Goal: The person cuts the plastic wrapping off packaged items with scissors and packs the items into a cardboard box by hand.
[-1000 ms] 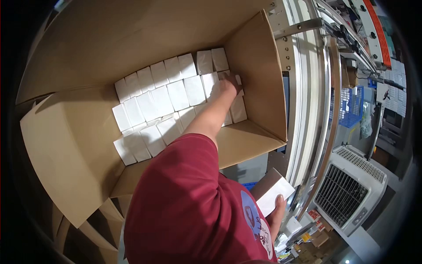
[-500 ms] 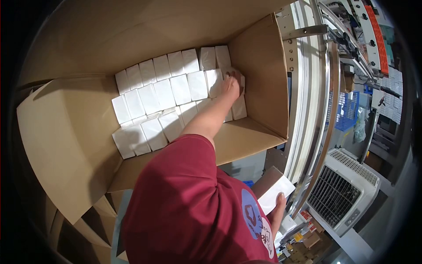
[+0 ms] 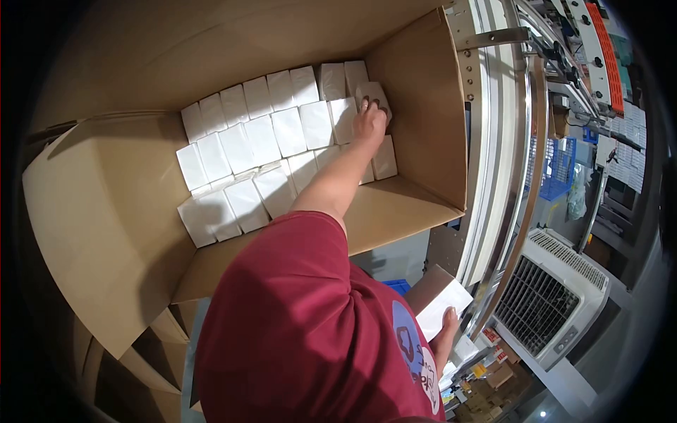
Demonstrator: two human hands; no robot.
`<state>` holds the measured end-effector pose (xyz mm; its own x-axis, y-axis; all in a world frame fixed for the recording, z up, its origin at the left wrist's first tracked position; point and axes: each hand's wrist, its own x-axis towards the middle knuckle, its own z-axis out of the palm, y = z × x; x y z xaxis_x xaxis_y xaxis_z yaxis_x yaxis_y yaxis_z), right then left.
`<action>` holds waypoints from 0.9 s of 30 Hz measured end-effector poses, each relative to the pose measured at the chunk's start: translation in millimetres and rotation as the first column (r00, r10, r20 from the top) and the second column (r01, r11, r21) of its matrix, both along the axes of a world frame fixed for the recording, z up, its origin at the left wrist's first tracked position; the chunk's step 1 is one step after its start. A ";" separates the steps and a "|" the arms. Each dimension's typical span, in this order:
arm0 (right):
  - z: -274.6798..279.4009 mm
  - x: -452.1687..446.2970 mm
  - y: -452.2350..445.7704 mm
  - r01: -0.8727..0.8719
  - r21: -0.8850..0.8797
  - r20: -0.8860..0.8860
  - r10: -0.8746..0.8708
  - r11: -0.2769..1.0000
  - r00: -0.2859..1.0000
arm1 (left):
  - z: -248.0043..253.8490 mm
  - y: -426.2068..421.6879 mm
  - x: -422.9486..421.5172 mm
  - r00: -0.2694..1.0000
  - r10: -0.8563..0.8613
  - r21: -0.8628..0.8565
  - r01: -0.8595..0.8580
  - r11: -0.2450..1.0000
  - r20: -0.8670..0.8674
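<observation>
My left hand point(image 3: 371, 121) reaches into a large cardboard carton point(image 3: 427, 113), near its right wall. Its bent fingers grip the near end of a white box point(image 3: 374, 92), which lies slightly askew at the right end of the middle row. Rows of similar white boxes point(image 3: 285, 132) lie side by side to the left. Outside the carton, at the lower right, my right hand point(image 3: 444, 338) holds another white box point(image 3: 443, 303), with the thumb on its white face. The rest of that hand's fingers are hidden.
An open carton flap point(image 3: 92, 233) spreads out at the left. Metal rails point(image 3: 493, 162) run along the carton's right side. Beyond them are a blue crate point(image 3: 557, 169) and a white unit with a black grille point(image 3: 543, 303). More cardboard point(image 3: 141, 366) is at the lower left.
My left hand has moved slightly toward the carton's far side, and the box under its fingers now shows more clearly. My right hand still holds its box in nearly the same place.
</observation>
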<state>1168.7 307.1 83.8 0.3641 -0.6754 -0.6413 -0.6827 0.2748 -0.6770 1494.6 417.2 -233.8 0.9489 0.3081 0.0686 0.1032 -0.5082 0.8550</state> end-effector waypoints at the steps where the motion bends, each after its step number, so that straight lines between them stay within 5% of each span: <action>1: -3.5 -3.3 -2.4 0.000 -0.012 -0.003 0.000 1.000 1.000 | -2.6 3.1 1.4 0.984 -0.093 -0.034 0.089 0.995 -0.149; 3: -7.0 -7.0 -4.1 0.004 -0.039 -0.018 -0.005 0.999 1.000 | -9.3 10.1 5.3 0.863 -0.281 -0.143 0.243 0.959 -0.420; 6: -7.4 -6.6 -3.4 0.003 -0.036 0.000 -0.003 0.999 1.000 | -14.7 2.0 -16.2 0.812 -0.431 -0.157 0.403 0.902 -0.393; 9: -4.9 -5.1 -2.2 -0.046 0.023 0.065 0.045 0.999 0.997 | -3.6 -3.5 -16.9 0.799 -0.386 -0.087 0.392 0.916 -0.462; 10: -1.7 -4.0 0.6 -0.062 0.016 0.058 0.061 0.998 0.996 | 25.2 6.1 -6.5 0.748 -0.334 -0.178 0.284 0.942 -0.574; 11: 0.1 -3.7 2.2 -0.079 0.009 0.053 0.078 0.997 0.996 | 1.0 3.1 -4.7 0.867 -0.258 -0.080 0.249 0.965 -0.425; 13: -3.7 -13.9 -2.8 -0.061 0.021 0.042 0.060 0.998 0.997 | 6.3 15.4 24.2 0.886 -0.190 -0.006 0.207 0.978 -0.424; 14: -5.1 -19.6 -4.1 -0.048 0.026 0.036 0.047 0.998 0.998 | -40.3 13.7 41.8 0.859 -0.246 0.347 0.421 0.838 -0.449; 15: -5.0 -22.9 -3.2 -0.023 0.031 0.031 0.022 0.999 0.999 | 16.0 32.0 48.0 0.692 -0.309 0.258 0.587 0.768 -0.653; 17: -3.9 -26.8 -1.8 0.023 0.041 0.024 -0.024 0.999 0.999 | 0.1 42.2 54.2 0.570 -0.338 0.081 0.585 0.807 -0.749; 19: 0.5 -26.0 -0.1 0.068 0.003 0.073 -0.068 0.998 0.995 | -1.4 48.5 44.1 0.545 -0.380 0.150 0.696 0.702 -0.747; 21: 4.8 -20.5 -3.4 0.023 0.044 0.178 -0.030 0.999 0.984 | 2.5 49.7 39.7 0.588 -0.365 0.198 0.681 0.705 -0.722; 23: 18.3 1.4 4.0 0.003 -0.006 0.127 -0.002 1.000 0.992 | 22.3 42.1 28.2 0.787 -0.287 0.441 0.562 0.700 -0.546; 24: 11.8 7.3 -4.4 -0.056 -0.015 0.199 0.058 0.998 0.978 | 42.4 41.7 33.8 0.803 -0.375 0.310 0.544 0.780 -0.464; 25: 6.3 14.0 -16.0 -0.109 -0.039 0.270 0.115 0.993 0.956 | 11.3 26.0 23.9 0.960 -0.267 0.055 0.263 0.963 0.085; 26: 11.8 33.0 -16.0 -0.194 -0.159 0.300 0.235 0.968 0.925 | 40.3 19.6 14.2 0.956 -0.256 -0.446 0.294 0.845 0.144; 27: 17.3 53.1 -15.5 -0.271 -0.334 0.278 0.369 0.903 0.887 | 105.6 30.2 -6.8 0.900 -0.407 -0.738 0.380 0.558 0.156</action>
<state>1221.8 291.6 101.1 0.7462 -0.6170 -0.2502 -0.4260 -0.1536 -0.8916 1487.8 447.4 -128.2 0.9858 -0.1644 -0.0345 0.0822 0.2932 0.9525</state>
